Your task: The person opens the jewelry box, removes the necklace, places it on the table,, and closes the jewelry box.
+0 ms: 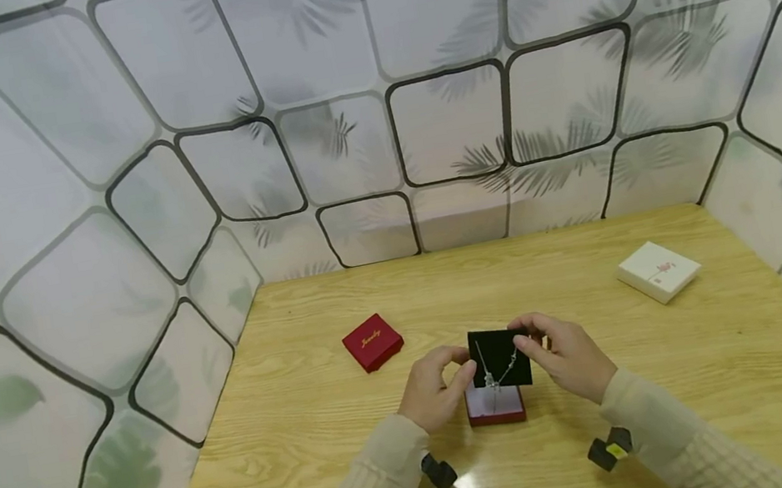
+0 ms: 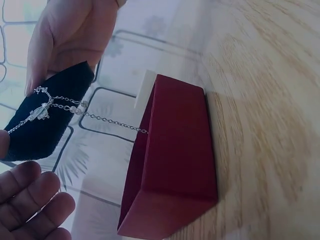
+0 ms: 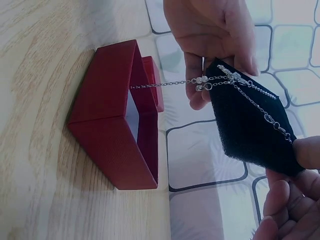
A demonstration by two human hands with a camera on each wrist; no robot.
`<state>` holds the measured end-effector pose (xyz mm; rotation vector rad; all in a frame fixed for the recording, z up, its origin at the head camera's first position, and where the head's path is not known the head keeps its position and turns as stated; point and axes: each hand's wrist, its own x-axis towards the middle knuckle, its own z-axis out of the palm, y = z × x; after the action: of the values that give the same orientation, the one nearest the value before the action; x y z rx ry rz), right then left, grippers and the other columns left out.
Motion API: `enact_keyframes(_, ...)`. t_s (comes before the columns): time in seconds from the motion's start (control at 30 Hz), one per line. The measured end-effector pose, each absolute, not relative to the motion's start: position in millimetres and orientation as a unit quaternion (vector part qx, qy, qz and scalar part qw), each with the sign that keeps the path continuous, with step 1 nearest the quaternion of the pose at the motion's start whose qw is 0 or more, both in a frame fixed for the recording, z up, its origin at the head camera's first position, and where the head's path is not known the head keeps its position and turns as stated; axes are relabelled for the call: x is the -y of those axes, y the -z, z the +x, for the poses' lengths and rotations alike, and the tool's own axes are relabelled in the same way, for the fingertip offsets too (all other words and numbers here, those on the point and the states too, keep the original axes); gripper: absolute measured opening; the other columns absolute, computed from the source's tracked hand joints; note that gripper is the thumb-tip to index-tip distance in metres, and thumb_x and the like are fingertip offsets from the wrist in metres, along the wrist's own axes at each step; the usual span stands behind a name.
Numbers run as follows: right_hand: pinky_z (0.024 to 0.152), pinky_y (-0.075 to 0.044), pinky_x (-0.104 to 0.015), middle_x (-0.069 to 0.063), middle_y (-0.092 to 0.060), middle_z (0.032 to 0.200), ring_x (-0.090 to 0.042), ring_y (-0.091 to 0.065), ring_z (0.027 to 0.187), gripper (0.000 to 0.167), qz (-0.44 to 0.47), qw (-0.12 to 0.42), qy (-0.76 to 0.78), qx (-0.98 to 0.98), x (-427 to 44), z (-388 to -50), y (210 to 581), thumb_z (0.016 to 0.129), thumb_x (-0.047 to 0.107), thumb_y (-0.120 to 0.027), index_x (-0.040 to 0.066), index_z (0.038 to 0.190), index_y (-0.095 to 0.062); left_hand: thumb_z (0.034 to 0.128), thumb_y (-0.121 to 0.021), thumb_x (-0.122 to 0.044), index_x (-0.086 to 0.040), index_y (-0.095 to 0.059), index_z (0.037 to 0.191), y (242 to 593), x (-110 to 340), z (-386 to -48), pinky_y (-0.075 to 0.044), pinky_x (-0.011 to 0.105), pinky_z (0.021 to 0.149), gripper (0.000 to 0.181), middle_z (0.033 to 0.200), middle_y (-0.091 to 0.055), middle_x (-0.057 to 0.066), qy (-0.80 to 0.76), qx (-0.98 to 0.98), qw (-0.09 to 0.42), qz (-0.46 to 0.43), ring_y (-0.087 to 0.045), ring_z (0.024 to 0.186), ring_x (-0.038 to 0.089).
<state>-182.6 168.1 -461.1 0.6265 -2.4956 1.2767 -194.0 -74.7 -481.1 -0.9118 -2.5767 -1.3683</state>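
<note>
Red lid [image 1: 373, 342] is set apart and black pad [image 1: 500, 350], draped with necklace [image 2: 40, 112], is pinched by left hand [image 1: 432, 390] and right hand [image 1: 570, 356] above open box [image 1: 497, 419], seating and lidding judged undone.

You have a black jewellery pad [image 1: 496, 349] and silver necklace [image 1: 491, 381] between your left grip [image 1: 434, 390] and right grip [image 1: 567, 354], a white-lined red box base [image 1: 496, 420] below, a gold-lettered red lid [image 1: 373, 342] left, a pink-printed white box [image 1: 659, 271] right.
</note>
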Motion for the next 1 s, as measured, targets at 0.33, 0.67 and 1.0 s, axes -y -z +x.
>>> enact_keyframes(0.33,0.058,-0.043,-0.025,0.008,-0.058,0.084,-0.009,-0.050,0.069,0.019,0.219,0.132,-0.442,0.860,-168.4,-181.9,460.7,0.098,0.015,-0.056,0.007,0.114,-0.063,0.0989,-0.056,-0.025,-0.004,-0.068,0.113,481.4,70.4,-194.8,-0.054,0.031,0.082,0.028,0.104,-0.070,0.005,0.470,0.831,0.045,-0.295,-0.064,0.098,0.013)
enact_keyframes(0.67,0.057,-0.043,-0.025,0.007,-0.058,0.083,-0.010,-0.050,0.069,0.017,0.212,0.125,-0.447,0.860,-168.0,-181.2,460.4,0.098,0.015,-0.057,0.008,0.113,-0.063,0.0968,-0.059,-0.020,-0.007,-0.070,0.110,479.2,67.6,-192.4,-0.053,0.025,0.076,0.021,0.096,-0.071,0.002,0.489,0.822,0.044,-0.289,-0.064,0.089,0.007)
enact_keyframes(1.0,0.057,-0.042,-0.024,0.007,-0.057,0.083,-0.010,-0.050,0.070,0.017,0.214,0.126,-0.443,0.861,-166.6,-181.2,460.8,0.098,0.015,-0.057,0.010,0.113,-0.063,0.0980,-0.057,-0.020,-0.003,-0.069,0.103,483.1,69.1,-192.7,-0.050,0.019,0.061,0.021,0.088,-0.069,0.000,0.478,0.813,0.091,-0.320,-0.061,0.080,0.004)
